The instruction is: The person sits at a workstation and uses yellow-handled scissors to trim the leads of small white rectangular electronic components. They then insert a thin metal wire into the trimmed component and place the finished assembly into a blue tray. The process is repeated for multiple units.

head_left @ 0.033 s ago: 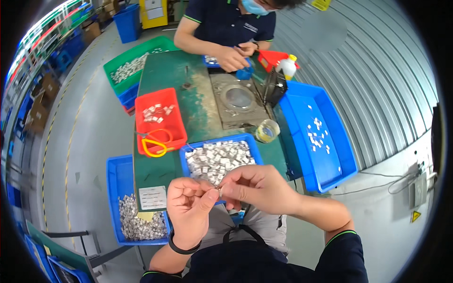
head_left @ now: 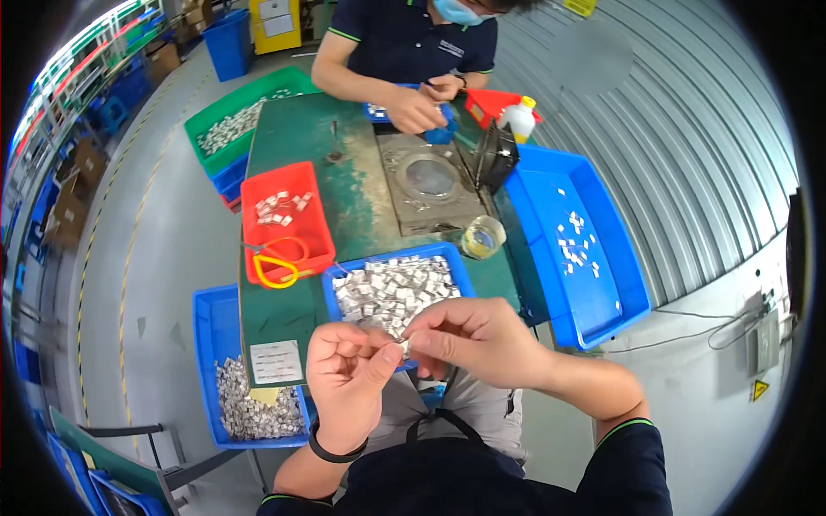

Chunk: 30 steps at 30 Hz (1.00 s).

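My left hand and my right hand meet over the near edge of a blue tray. Thumb and fingers of each are pinched on one small white block-like part, mostly covered by the fingertips. Its exact kind is too small to make out. A heap of similar white parts with thin leads fills the tray just beyond my hands. To the left, a red tray contains a few such parts and a pair of scissors with yellow and orange handles.
Across the green table, a co-worker's hands work over another small blue tray. A glass jar, black box and white bottle stand right. Blue bins flank the table; a green bin is far left.
The view has shifted slightly, so the table and trays appear a little further left. More of the small white part shows between my fingers. Both hands keep their pinch.
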Motion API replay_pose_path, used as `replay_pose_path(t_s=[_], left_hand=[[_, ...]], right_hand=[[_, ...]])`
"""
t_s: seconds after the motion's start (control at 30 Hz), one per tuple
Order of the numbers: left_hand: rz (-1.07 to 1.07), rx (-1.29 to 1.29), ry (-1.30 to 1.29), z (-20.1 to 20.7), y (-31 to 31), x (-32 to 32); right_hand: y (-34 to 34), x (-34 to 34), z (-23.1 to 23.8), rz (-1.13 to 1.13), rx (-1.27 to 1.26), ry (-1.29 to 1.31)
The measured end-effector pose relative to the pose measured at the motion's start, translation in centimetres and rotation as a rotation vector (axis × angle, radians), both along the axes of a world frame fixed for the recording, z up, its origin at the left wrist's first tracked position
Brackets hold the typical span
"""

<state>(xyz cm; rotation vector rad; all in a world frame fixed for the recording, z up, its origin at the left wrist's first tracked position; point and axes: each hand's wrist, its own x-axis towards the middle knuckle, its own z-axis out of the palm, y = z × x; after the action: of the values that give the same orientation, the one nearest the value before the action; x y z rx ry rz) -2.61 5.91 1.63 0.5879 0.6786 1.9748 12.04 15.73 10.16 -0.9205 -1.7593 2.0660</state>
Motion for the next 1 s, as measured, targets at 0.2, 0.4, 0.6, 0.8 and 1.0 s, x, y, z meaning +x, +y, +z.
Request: replay_pose_path(t_s=[0.2, 0.4, 0.6, 0.8, 1.0], left_hand=[[-0.067, -0.078, 0.197, -0.2, 2.1, 1.7], [-0.201, -0.087, 0.437, 2.5, 5.3, 1.8], [-0.392, -0.196, 0.578, 3.8, 7.8, 3.0], [-0.488, -0.225, 0.546, 4.2, 8.5, 4.0], [-0.513, -0.259, 0.613, 4.6, 8.7, 4.3]], right_hand=[[3.2, 5.2, 2.1, -0.165, 0.214, -0.006], [5.9, 7.2, 2.4, -0.102, 0.231, -0.145], [7.3, 8.0, 2.6, -0.016, 0.25, -0.194], [7.8, 8.9, 2.4, -0.014, 0.203, -0.196], [8.4, 9.9, 1.9, 0.045, 0.222, -0.207]])
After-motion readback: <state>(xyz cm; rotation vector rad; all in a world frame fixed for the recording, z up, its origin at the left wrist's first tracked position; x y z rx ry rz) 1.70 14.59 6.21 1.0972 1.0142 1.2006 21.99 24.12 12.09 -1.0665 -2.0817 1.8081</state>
